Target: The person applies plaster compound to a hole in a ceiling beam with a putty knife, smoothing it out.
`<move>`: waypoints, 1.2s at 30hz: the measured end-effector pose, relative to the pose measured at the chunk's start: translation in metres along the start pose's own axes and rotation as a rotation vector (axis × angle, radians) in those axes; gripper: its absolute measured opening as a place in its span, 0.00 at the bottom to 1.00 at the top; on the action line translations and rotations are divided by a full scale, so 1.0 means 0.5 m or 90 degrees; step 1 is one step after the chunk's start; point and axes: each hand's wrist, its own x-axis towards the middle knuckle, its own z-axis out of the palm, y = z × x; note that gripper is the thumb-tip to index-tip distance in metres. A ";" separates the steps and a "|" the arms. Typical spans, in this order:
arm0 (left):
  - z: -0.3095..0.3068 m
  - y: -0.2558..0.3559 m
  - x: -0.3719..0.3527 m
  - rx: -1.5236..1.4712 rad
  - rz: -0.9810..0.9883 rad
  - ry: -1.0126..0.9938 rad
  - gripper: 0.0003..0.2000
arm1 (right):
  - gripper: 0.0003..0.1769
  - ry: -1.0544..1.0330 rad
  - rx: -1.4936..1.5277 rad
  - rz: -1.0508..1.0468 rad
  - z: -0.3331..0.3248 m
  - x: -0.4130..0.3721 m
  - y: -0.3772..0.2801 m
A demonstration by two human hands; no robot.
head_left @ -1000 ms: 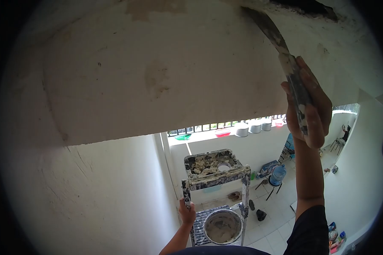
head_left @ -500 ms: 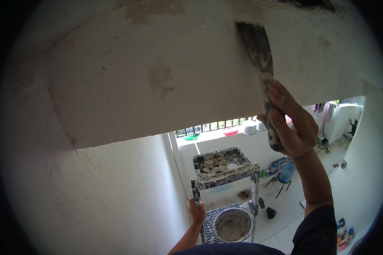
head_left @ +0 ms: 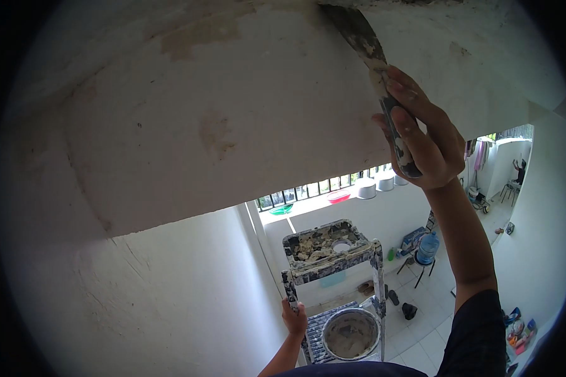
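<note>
My right hand (head_left: 431, 138) is wrapped round the dark handle of a putty knife (head_left: 358, 38), fingers stretched along its neck. The wide, smeared blade points up and touches the white beam face (head_left: 170, 138) near its upper edge. Lower down, my left hand (head_left: 294, 317) is closed on the left upright of a plaster-splattered stepladder (head_left: 378, 276). A bucket (head_left: 352, 333) with greyish paste inside stands on a ladder step. The ladder's top tray (head_left: 314, 245) carries crumbly plaster lumps.
Below, a blue water bottle (head_left: 427, 247) sits on a stool, with shoes (head_left: 393, 296) on the tiled floor. Basins and pots (head_left: 365, 188) line the ledge by a barred window. At the far right, a person (head_left: 520, 169) appears beyond an opening.
My right hand and the putty knife have moved up and slightly left along the beam, and the blade is now nearer its top edge. My left hand keeps its hold on the ladder.
</note>
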 end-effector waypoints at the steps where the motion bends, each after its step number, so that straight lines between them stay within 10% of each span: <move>1: -0.002 0.006 -0.001 0.002 -0.001 0.000 0.16 | 0.19 0.002 0.004 -0.014 0.006 0.001 0.005; 21: 0.006 -0.003 -0.007 0.029 0.063 0.032 0.24 | 0.18 -0.048 0.081 0.194 -0.194 -0.078 -0.216; 27: 0.012 0.012 -0.007 -0.058 0.030 0.035 0.21 | 0.20 -0.090 0.026 0.608 -0.421 -0.298 -0.486; 36: 0.015 -0.020 -0.003 -0.039 -0.043 0.025 0.21 | 0.11 0.143 0.074 1.657 -0.535 -0.461 -0.700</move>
